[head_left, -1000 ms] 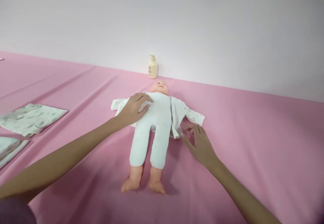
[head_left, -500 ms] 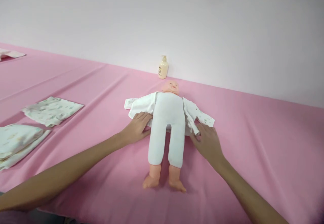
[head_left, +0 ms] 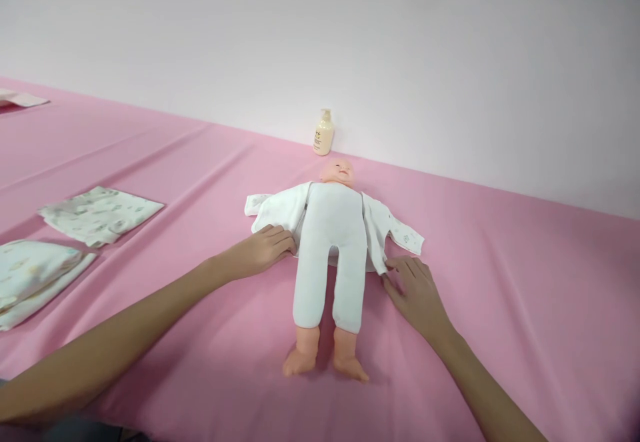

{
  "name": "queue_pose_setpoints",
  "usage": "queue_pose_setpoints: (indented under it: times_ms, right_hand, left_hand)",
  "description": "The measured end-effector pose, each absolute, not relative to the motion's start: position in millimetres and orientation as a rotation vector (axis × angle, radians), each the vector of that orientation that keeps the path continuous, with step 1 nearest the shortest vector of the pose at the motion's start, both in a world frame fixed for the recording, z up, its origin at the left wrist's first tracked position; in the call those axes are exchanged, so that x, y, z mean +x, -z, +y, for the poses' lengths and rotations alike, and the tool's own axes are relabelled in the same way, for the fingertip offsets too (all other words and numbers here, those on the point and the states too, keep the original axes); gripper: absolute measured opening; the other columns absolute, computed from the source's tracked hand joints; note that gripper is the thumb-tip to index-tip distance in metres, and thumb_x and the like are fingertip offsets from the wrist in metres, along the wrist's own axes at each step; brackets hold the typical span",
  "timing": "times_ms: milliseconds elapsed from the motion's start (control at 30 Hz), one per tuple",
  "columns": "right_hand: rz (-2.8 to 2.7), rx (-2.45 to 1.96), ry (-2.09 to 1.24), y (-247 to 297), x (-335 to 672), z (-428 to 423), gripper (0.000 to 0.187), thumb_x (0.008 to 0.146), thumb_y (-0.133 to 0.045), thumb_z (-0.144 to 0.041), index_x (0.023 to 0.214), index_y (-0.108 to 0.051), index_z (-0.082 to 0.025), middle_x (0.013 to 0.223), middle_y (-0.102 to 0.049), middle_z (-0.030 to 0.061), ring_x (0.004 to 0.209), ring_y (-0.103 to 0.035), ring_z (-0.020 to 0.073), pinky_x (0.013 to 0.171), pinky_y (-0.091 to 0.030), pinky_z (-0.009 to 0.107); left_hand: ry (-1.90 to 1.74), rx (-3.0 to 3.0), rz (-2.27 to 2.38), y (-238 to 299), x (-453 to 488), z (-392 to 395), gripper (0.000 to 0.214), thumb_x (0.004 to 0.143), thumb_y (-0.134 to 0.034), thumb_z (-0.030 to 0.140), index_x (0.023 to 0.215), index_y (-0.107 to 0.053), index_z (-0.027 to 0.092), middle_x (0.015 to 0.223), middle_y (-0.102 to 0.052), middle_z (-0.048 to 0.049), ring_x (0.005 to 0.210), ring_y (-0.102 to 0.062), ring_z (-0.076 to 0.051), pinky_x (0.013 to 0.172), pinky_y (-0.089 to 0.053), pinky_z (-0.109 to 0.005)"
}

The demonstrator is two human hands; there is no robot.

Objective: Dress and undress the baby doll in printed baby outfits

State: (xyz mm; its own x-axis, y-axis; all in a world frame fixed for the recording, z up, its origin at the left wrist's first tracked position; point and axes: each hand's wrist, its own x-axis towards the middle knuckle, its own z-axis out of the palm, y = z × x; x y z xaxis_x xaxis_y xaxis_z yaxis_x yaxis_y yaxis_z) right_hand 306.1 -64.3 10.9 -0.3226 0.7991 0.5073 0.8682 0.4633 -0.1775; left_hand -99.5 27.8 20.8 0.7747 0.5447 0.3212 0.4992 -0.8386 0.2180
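Note:
A baby doll point(head_left: 335, 229) with a white cloth body lies on its back, head away from me and bare feet towards me. A white baby shirt point(head_left: 281, 206) with a small print is around its arms and spread open at the front, with its lower edge showing under the doll. My left hand point(head_left: 260, 252) has its fingers closed at the shirt's lower edge on the left side; the fingertips are partly hidden. On the other side, my right hand point(head_left: 415, 292) pinches the lower corner of the right front panel between thumb and fingers.
A cream pump bottle point(head_left: 323, 134) stands behind the doll's head, against the white wall point(head_left: 320, 42). Folded printed cloths point(head_left: 103, 215) lie at the left on the pink tablecloth point(head_left: 500, 295). A pale pink cloth point(head_left: 23, 99) is at the far left edge.
The right front panel of the shirt, bunched before, now hangs flatter, its corner drawn down and outward by my right hand. My left hand has shifted slightly left. The doll stays put.

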Motion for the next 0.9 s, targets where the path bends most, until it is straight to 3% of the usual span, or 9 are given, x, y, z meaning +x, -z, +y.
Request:
queue_pose_setpoints:
  times_ms: [133, 267, 533, 667, 800, 900]
  right_hand:
    - [-2.165, -1.241, 0.394, -17.5, 313.4, -64.7, 0.019, 0.096, -0.060, -0.008, 0.103, -0.061, -0.025, 0.088, -0.072, 0.0020, 0.084, -0.067, 0.0239, 0.087, -0.048, 0.040]
    - [-2.135, -1.206, 0.515, -19.1, 323.7, -63.9, 0.020, 0.095, -0.064, -0.005, 0.096, -0.062, -0.025, 0.077, -0.066, -0.0004, 0.076, -0.061, 0.0215, 0.084, -0.046, 0.038]
    - [-2.370, -1.210, 0.143, -17.0, 317.3, -65.0, 0.018, 0.103, -0.054, -0.016, 0.106, -0.069, -0.026, 0.083, -0.071, 0.0017, 0.077, -0.065, 0.0222, 0.088, -0.048, 0.041]
    - [-2.342, -1.282, -0.058, -18.4, 314.4, -68.6, 0.016, 0.104, -0.057, -0.027, 0.115, -0.068, -0.026, 0.077, -0.068, 0.0006, 0.078, -0.068, 0.0240, 0.091, -0.051, 0.044]
    - [-2.143, -1.406, 0.005, -13.8, 319.6, -67.0, 0.019, 0.106, -0.056, -0.034, 0.121, -0.063, -0.025, 0.088, -0.068, 0.0034, 0.086, -0.068, 0.0256, 0.094, -0.052, 0.046]
    - [-1.925, -1.560, 0.109, -9.4, 330.9, -58.7, 0.029, 0.106, -0.056, -0.040, 0.130, -0.060, -0.023, 0.107, -0.071, 0.0096, 0.098, -0.066, 0.0293, 0.097, -0.051, 0.048]
  left_hand:
    - [-0.517, 2.790, 0.798, -28.0, -110.0, 30.7, 0.026, 0.118, -0.038, 0.028, 0.112, -0.063, 0.024, 0.110, -0.071, -0.0058, 0.096, -0.058, -0.023, 0.091, -0.043, -0.039]
    - [-0.475, 2.749, 0.791, -26.8, -112.0, 32.1, 0.022, 0.116, -0.042, 0.027, 0.112, -0.063, 0.024, 0.109, -0.070, -0.0052, 0.097, -0.059, -0.022, 0.092, -0.043, -0.039]
    - [-0.451, 2.743, 0.787, -26.1, -109.8, 29.2, 0.018, 0.111, -0.048, 0.032, 0.114, -0.065, 0.028, 0.112, -0.071, -0.0061, 0.098, -0.062, -0.025, 0.094, -0.046, -0.041]
    - [-0.731, 2.706, 0.931, -25.4, -107.3, 25.0, 0.012, 0.108, -0.055, 0.037, 0.106, -0.059, 0.026, 0.101, -0.071, -0.0047, 0.087, -0.063, -0.023, 0.086, -0.048, -0.040]
    - [-1.109, 2.497, 1.051, -44.3, -88.8, 24.0, 0.015, 0.109, -0.051, 0.037, 0.101, -0.052, 0.025, 0.094, -0.064, -0.0045, 0.085, -0.059, -0.022, 0.082, -0.051, -0.039]
    - [-1.104, 2.548, 0.971, -70.9, -55.3, 32.3, 0.016, 0.111, -0.049, 0.038, 0.109, -0.056, 0.024, 0.106, -0.067, -0.0074, 0.097, -0.060, -0.024, 0.093, -0.052, -0.042]
